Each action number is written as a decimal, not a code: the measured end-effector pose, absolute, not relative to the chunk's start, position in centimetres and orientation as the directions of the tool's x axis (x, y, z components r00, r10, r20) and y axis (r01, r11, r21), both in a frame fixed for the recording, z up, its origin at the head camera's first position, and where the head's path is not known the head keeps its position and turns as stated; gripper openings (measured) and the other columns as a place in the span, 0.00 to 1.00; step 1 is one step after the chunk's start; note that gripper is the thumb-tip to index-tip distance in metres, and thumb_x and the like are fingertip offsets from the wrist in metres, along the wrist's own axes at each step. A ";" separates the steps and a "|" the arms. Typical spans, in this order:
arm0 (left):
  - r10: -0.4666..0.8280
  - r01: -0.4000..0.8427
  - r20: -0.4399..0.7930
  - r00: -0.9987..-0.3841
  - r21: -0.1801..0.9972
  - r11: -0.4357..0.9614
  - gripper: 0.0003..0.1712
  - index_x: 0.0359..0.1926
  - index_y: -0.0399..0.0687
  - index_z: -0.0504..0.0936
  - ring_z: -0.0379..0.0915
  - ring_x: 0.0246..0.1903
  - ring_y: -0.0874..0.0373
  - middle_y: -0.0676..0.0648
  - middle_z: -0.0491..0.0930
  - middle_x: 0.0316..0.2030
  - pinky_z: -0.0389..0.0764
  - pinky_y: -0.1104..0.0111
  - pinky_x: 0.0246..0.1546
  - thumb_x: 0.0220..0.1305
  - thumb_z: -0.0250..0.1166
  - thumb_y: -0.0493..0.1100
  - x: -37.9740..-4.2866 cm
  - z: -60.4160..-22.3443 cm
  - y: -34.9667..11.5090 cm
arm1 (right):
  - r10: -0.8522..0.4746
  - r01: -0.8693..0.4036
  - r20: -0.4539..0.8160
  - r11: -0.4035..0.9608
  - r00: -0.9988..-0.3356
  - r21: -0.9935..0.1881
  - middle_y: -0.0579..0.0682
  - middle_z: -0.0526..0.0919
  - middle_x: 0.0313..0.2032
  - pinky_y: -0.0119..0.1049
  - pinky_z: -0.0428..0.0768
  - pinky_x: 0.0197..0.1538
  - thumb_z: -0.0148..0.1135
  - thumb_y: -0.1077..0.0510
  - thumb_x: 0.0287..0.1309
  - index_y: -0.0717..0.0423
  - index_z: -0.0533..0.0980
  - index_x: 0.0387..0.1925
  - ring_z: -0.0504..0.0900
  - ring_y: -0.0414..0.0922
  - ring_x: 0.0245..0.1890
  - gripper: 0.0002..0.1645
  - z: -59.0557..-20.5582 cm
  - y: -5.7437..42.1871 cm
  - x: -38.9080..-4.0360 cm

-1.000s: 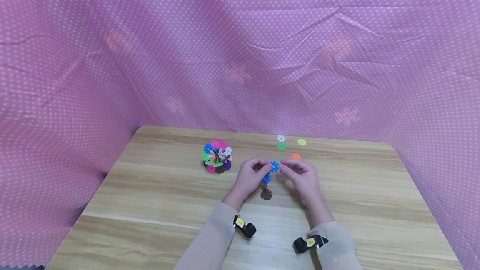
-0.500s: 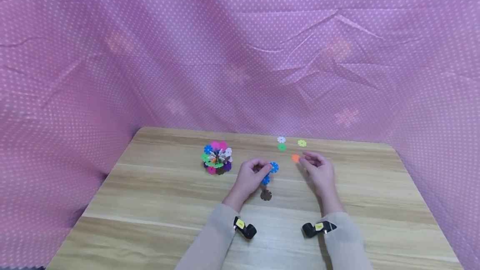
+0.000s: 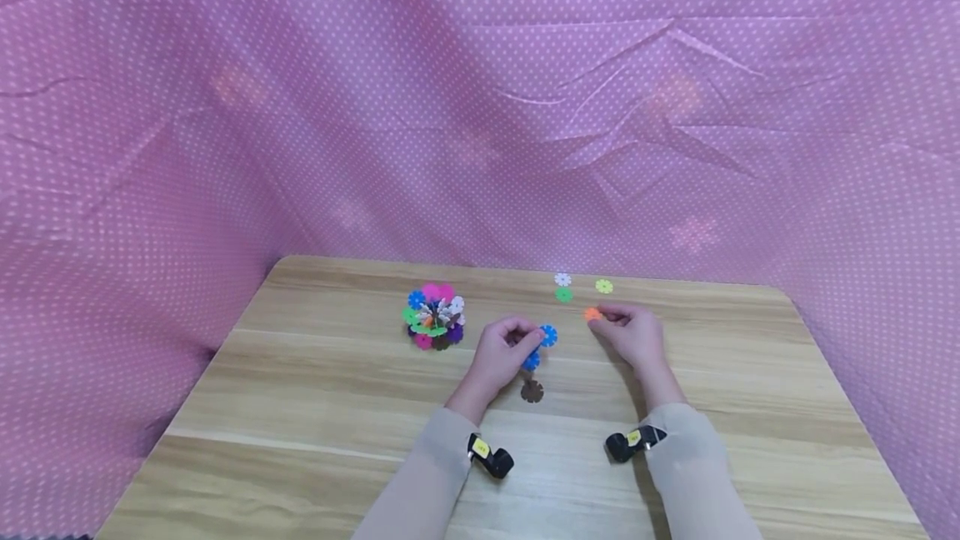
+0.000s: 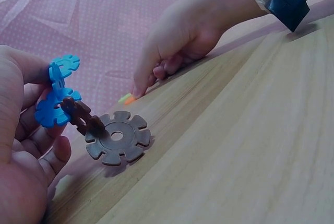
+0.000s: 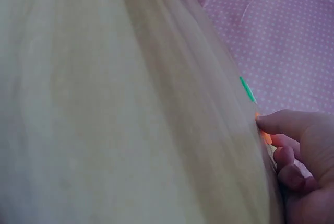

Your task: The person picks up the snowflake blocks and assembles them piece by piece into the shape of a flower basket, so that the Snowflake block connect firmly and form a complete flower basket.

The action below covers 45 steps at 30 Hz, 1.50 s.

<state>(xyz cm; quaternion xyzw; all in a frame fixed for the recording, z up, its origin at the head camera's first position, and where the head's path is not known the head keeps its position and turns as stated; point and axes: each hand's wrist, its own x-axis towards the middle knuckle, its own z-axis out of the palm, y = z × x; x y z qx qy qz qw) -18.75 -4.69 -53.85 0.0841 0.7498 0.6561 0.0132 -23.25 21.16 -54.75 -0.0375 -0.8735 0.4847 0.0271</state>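
Note:
My left hand (image 3: 501,355) pinches a chain of linked notched plastic discs, snowflake building pieces. In the left wrist view, blue discs (image 4: 51,110) sit at the fingers and brown discs (image 4: 119,138) hang below them. Fingers hide part of the chain. Right of it, my right hand (image 3: 636,338) has thumb and fingertips on an orange disc (image 3: 592,314) at the table surface, seen edge-on between thumb and finger in the right wrist view.
A ball of many-coloured joined discs (image 3: 435,317) stands to the left on the wooden table (image 3: 322,407). Loose white (image 3: 562,279), green (image 3: 564,295) and yellow (image 3: 603,286) discs lie near the back edge. Dotted pink cloth (image 3: 480,107) hangs behind.
My right hand has left the blue discs, moved right and taken hold of the orange disc. The left hand stays in place with the chain.

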 end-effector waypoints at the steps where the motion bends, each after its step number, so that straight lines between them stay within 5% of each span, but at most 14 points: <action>1: 0.144 0.111 0.092 -0.985 0.986 0.127 0.10 0.45 0.45 0.89 0.78 0.38 0.59 0.52 0.86 0.39 0.80 0.71 0.42 0.77 0.71 0.47 -18.7 -53.9 -4.7 | 0.098 0.050 0.002 0.524 -0.995 -0.850 0.59 0.90 0.49 0.32 0.81 0.43 0.79 0.54 0.64 0.60 0.87 0.58 0.85 0.45 0.42 0.24 -54.7 21.1 -23.3; 12: 0.134 0.121 0.102 -0.986 0.982 0.144 0.09 0.45 0.45 0.89 0.78 0.38 0.59 0.52 0.86 0.39 0.80 0.71 0.43 0.77 0.71 0.47 -18.8 -54.2 -4.7 | 0.135 0.131 -0.087 0.362 -0.987 -0.923 0.56 0.86 0.49 0.26 0.82 0.45 0.77 0.57 0.68 0.62 0.81 0.56 0.82 0.43 0.44 0.20 -54.4 20.9 -22.5; 19: 0.129 0.107 0.091 -0.987 0.987 0.123 0.09 0.45 0.44 0.88 0.78 0.37 0.59 0.52 0.85 0.38 0.81 0.72 0.41 0.77 0.71 0.46 -18.9 -54.4 -4.7 | 0.039 0.095 -0.088 0.242 -0.995 -0.966 0.57 0.89 0.53 0.29 0.85 0.48 0.76 0.58 0.69 0.60 0.82 0.62 0.85 0.42 0.48 0.23 -53.8 20.5 -20.9; 29: 0.124 0.105 0.088 -0.988 0.984 0.144 0.10 0.44 0.46 0.88 0.78 0.37 0.57 0.52 0.84 0.37 0.81 0.71 0.41 0.77 0.71 0.48 -19.1 -54.4 -4.5 | -0.093 -0.070 0.059 0.121 -0.994 -0.990 0.64 0.91 0.49 0.32 0.88 0.52 0.77 0.64 0.66 0.68 0.86 0.52 0.91 0.41 0.43 0.17 -53.3 19.5 -19.1; 36: 0.126 0.104 0.086 -0.988 0.985 0.136 0.09 0.44 0.46 0.88 0.78 0.37 0.57 0.51 0.83 0.37 0.81 0.71 0.41 0.77 0.71 0.47 -19.1 -54.4 -4.6 | -0.085 -0.129 0.122 0.081 -0.989 -0.988 0.55 0.93 0.47 0.33 0.89 0.53 0.78 0.64 0.65 0.67 0.86 0.52 0.91 0.42 0.44 0.16 -54.1 19.0 -19.0; 45: 0.132 0.128 0.112 -0.985 0.985 0.119 0.10 0.43 0.44 0.87 0.78 0.34 0.59 0.51 0.84 0.35 0.82 0.72 0.36 0.78 0.71 0.47 -19.2 -54.1 -4.8 | -0.078 -0.310 0.302 0.135 -0.950 -0.941 0.60 0.92 0.47 0.30 0.88 0.53 0.79 0.68 0.62 0.62 0.90 0.45 0.90 0.38 0.45 0.10 -53.9 18.0 -18.6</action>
